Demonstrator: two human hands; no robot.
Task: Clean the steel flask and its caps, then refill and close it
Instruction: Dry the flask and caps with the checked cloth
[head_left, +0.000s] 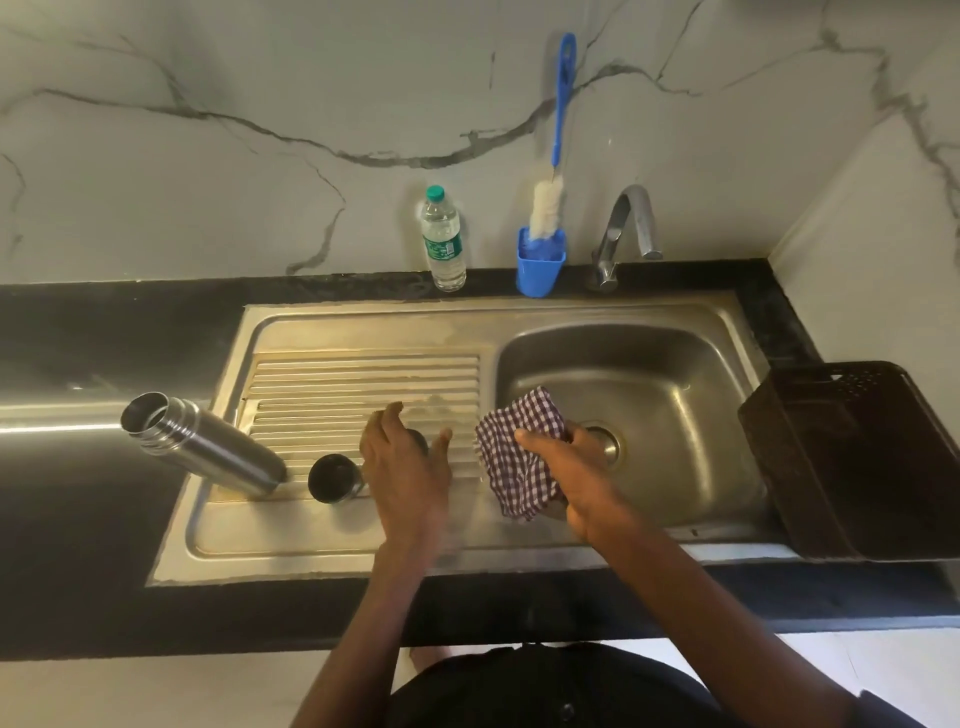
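Nearest to me is the person's dark clothing at the bottom edge, and from it two bare forearms reach forward over the black counter (104, 597) to the steel sink (467, 317).

The right hand (576, 473) grasps a purple-and-white checked cloth (514, 457), fingers curled round it, at the near left rim of the basin; whether something is wrapped inside the cloth I cannot tell. The left hand (408, 462) is over the ribbed draining board (363, 379), its fingers spread and a little bent around a small dark object (probably one of the caps, but it is almost hidden). If the fingers really grip it or only touch it, I cannot tell.

Just left of this hand a small steel cup-cap (332, 478) lies on the draining board, with its dark opening facing us. Further left stands the steel flask (208, 447), tilted in the wide-angle view, open at the top, base on the left corner of the draining board.

At the back wall are a plastic water bottle (443, 239) with green cap, a blue holder (540, 262) with a bottle brush (550, 197) in it, and the tap (623, 234). A dark plastic crate (857, 457) sits to the right of the basin.
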